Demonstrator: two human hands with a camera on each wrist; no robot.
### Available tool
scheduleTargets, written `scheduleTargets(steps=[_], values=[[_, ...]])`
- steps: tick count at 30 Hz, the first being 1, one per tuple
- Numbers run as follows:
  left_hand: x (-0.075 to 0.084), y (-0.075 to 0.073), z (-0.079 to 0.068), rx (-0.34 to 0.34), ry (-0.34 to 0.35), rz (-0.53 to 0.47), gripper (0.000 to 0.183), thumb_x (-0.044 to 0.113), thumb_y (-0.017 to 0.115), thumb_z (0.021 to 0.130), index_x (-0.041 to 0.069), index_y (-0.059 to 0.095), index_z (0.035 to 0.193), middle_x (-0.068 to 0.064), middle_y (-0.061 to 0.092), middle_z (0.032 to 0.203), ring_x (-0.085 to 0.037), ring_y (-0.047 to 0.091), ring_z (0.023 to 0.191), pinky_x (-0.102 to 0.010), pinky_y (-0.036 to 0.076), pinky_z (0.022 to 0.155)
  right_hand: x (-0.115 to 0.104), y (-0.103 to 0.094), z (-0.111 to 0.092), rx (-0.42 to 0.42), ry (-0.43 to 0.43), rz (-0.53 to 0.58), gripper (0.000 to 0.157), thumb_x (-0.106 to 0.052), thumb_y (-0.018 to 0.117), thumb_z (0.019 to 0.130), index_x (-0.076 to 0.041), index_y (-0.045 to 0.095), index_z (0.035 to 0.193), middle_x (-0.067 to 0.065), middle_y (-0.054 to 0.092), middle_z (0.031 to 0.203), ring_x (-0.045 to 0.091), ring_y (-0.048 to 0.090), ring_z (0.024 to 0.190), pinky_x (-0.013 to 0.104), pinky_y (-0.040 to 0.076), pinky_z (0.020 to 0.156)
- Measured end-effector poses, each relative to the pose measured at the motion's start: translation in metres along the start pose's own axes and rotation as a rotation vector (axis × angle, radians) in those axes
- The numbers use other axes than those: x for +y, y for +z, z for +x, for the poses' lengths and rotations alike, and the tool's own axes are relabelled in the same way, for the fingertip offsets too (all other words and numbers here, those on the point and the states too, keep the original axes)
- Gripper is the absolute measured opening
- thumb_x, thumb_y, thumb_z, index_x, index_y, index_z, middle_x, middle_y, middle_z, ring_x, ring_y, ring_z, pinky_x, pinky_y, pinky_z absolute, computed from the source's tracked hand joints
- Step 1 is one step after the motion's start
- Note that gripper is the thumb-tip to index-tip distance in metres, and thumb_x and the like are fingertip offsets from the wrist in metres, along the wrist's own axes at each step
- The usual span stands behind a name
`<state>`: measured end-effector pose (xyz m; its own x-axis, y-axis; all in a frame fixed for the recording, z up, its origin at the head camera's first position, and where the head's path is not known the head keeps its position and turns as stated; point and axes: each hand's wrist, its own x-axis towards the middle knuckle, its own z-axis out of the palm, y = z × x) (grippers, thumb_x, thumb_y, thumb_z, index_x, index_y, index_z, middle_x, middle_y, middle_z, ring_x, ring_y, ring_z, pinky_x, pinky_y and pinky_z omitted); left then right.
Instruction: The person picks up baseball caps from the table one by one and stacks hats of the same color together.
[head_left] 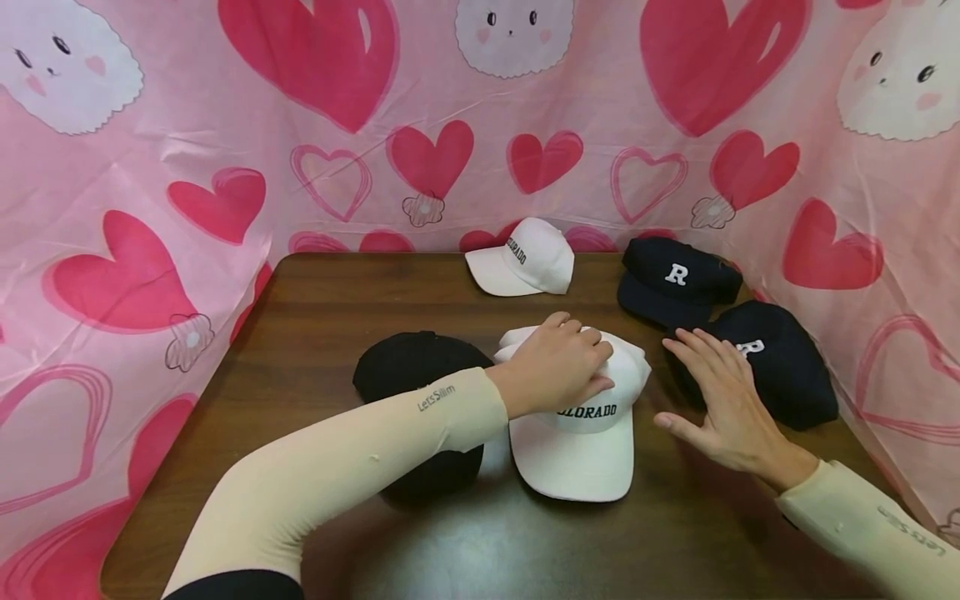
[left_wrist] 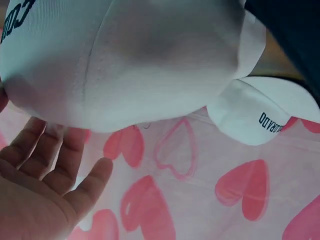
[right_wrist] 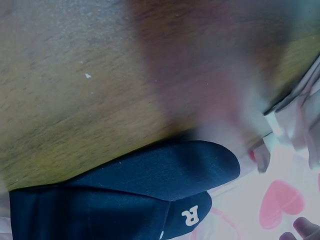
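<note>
A white cap (head_left: 577,458) lettered COLORADO lies in mid-table, brim toward me. Over its crown is my left hand (head_left: 558,367), fingers loosely bent; in the left wrist view the spread fingers (left_wrist: 67,155) are right at the crown's edge. My right hand (head_left: 720,408) has its fingers spread and thumb apart, beside a navy cap (head_left: 787,367) with a white R, partly overlapping it in the head view. Under my left forearm sits a black cap (head_left: 412,358), its middle hidden by the sleeve.
Toward the back stand another white COLORADO cap (head_left: 540,254) and a second navy R cap (head_left: 678,279). The brown wooden table (head_left: 337,292) is backed by a pink cloth (head_left: 480,108) with hearts, which also hangs along both sides.
</note>
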<state>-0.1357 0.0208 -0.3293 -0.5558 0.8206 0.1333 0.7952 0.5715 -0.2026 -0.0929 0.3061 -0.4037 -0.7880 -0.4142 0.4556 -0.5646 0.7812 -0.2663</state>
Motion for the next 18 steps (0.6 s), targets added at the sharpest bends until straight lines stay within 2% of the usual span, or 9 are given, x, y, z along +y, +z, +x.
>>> scheduleTargets(steps=[3, 8, 18], values=[[-0.004, 0.001, -0.004, 0.060, 0.001, -0.026, 0.048, 0.057, 0.052, 0.102, 0.018, 0.069, 0.124, 0.002, 0.070, 0.117, -0.018, 0.063, 0.110, -0.038, 0.043, 0.105, 0.000, 0.000, 0.001, 0.001, -0.008, 0.001, 0.097, -0.039, 0.086, 0.070, -0.010, 0.045, 0.153, 0.019, 0.037, 0.160, 0.042, 0.024, 0.148, 0.062, 0.004, 0.123], [-0.012, -0.002, -0.012, 0.144, -0.016, -0.054, 0.050, 0.058, 0.050, 0.102, 0.016, 0.069, 0.121, 0.001, 0.069, 0.113, -0.018, 0.062, 0.109, -0.038, 0.044, 0.105, 0.001, 0.000, 0.005, 0.005, -0.022, 0.002, 0.096, -0.041, 0.085, 0.070, -0.009, 0.046, 0.152, 0.019, 0.037, 0.160, 0.042, 0.025, 0.148, 0.063, 0.006, 0.122], [-0.028, -0.003, -0.032, 0.104, -0.112, -0.092, 0.055, 0.059, 0.045, 0.103, 0.016, 0.067, 0.129, -0.001, 0.068, 0.125, -0.022, 0.057, 0.119, -0.041, 0.038, 0.111, 0.000, 0.001, 0.010, 0.011, -0.038, 0.020, 0.091, -0.041, 0.083, 0.072, -0.011, 0.049, 0.151, 0.019, 0.037, 0.160, 0.042, 0.024, 0.149, 0.064, 0.006, 0.121]])
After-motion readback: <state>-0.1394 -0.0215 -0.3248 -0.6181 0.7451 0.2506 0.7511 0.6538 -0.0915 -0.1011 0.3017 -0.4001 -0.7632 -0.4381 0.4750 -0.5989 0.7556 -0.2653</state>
